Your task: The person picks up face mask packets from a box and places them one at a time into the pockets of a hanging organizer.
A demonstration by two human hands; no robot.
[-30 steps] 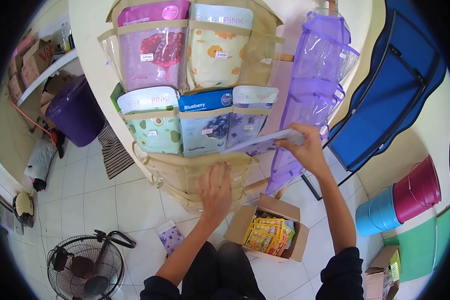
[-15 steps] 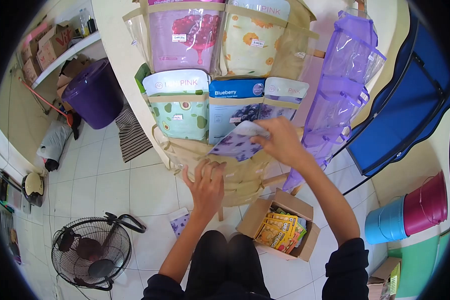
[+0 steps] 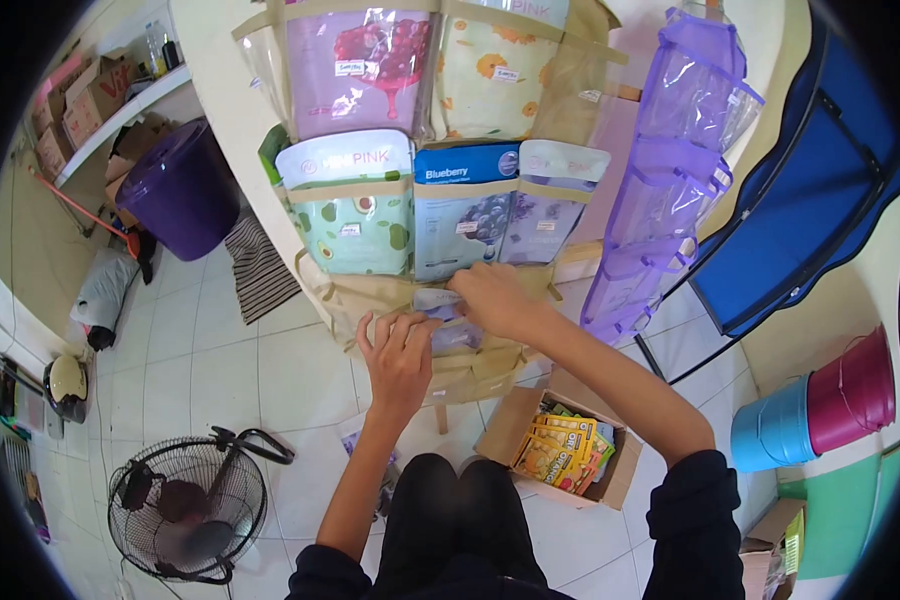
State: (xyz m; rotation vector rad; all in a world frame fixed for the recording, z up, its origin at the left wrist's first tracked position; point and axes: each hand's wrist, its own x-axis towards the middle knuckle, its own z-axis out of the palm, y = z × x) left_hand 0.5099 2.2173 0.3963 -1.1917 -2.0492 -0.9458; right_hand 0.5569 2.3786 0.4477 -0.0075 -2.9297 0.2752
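A beige hanging organizer (image 3: 350, 298) with clear pockets hangs in front of me. My right hand (image 3: 495, 302) grips the top edge of a lavender-patterned sachet (image 3: 457, 338), which is partly inside a lower middle pocket. Beside it, my left hand (image 3: 400, 358) has its bent fingers at that pocket's upper edge, seemingly pinching it; the fingertips are partly hidden. Just above are an avocado-print pouch (image 3: 345, 225), a blueberry pouch (image 3: 462, 215) and a lavender pouch (image 3: 545, 225), each in its own pocket.
An open carton (image 3: 610, 490) of orange packets stands on the floor by my knees. Another lavender packet (image 3: 353, 440) lies near my left forearm. A fan (image 3: 185, 510) is at lower left, stacked buckets (image 3: 770, 425) at right. A purple organizer (image 3: 660, 170) hangs to the right.
My right hand has moved left and down, bringing the sachet from in front of the organizer into the lower pocket. My left hand stays by the pocket edge. The view has shifted slightly.
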